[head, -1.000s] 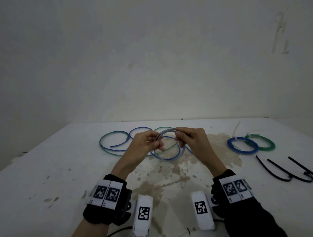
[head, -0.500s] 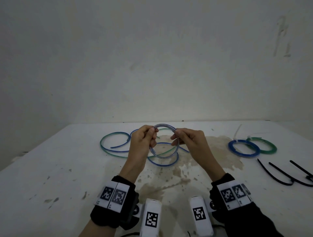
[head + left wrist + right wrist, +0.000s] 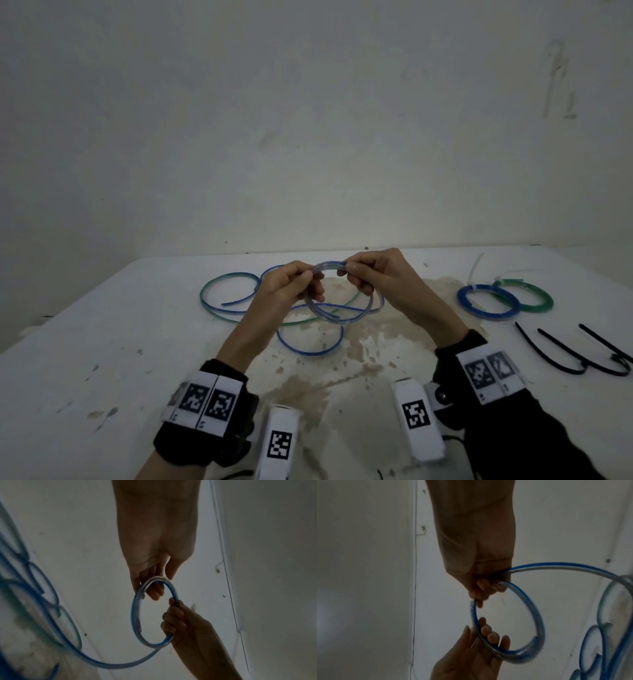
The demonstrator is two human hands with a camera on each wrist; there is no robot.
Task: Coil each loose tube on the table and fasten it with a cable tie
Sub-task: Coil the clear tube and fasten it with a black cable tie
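A bare white wall (image 3: 308, 120) rises behind the stained white table (image 3: 102, 342) where I am working both hands above the tabletop. My left hand (image 3: 291, 287) pinches the clear, blue-striped tube (image 3: 342, 317) near the top of its loop, thumb and fingers curled on it; in the left wrist view its fingertips (image 3: 154, 593) close over the crown of the ring. My right hand (image 3: 380, 277) grips the same loop from the other side, fingers wrapped round the tube. The loop hangs between both hands, clear of the table, and its free length trails down to the loose blue and green tubes (image 3: 236, 298) lying behind my left hand.

Against half a second ago, both hands sit closer together at the top of the loop, and the ring hangs lower beneath them.

To the right lie a tied blue coil (image 3: 488, 301) touching a tied green coil (image 3: 527, 298), and nearer me the black cable ties (image 3: 575, 356), the last cut off by the frame edge. The tube's end is hard to pick out among the overlapping turns, and both wrist views are dim and blurred at the edges.
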